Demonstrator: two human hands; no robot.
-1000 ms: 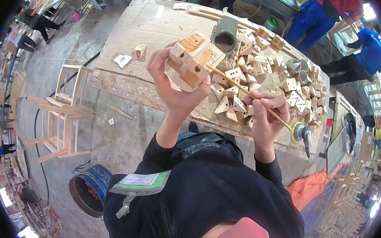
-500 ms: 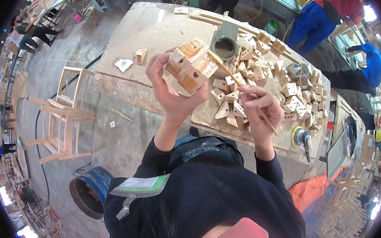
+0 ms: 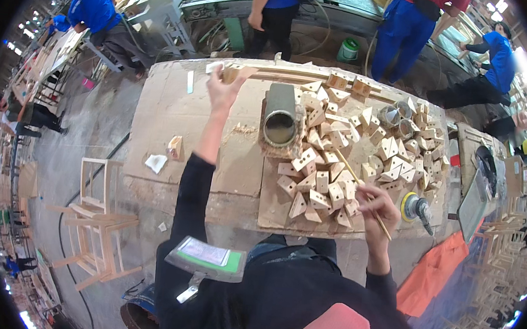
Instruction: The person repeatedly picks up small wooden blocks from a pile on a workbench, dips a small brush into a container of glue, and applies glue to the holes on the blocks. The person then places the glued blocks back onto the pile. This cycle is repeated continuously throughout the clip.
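Note:
At the table's far left edge, my left hand (image 3: 223, 92) has its thumb and fingers around a wooden block (image 3: 231, 74). Its fingers partly hide the block. My right hand (image 3: 377, 204) grips a thin wooden stick (image 3: 349, 165), slanting over the near side of a pile of drilled, wedge-shaped wooden blocks (image 3: 321, 181). Left of the pile lies a grey container (image 3: 281, 98) whose round mouth shows a murky content. Two blocks with orange-brown faces, one a brown-faced block (image 3: 338, 81), sit on wooden strips (image 3: 289, 74) along the far edge.
A sander with a yellow pad (image 3: 416, 209) lies at the table's right. Several clear cups (image 3: 389, 116) stand among the blocks. A small block (image 3: 175, 147) and a white scrap (image 3: 156, 163) lie at left. Wooden chair frames (image 3: 95, 219) stand on the floor. Co-workers stand beyond the table.
My left hand has moved from near my chest to the far left edge with the wood. My right hand has lowered slightly, drawing the stick away from it. The view has shifted too.

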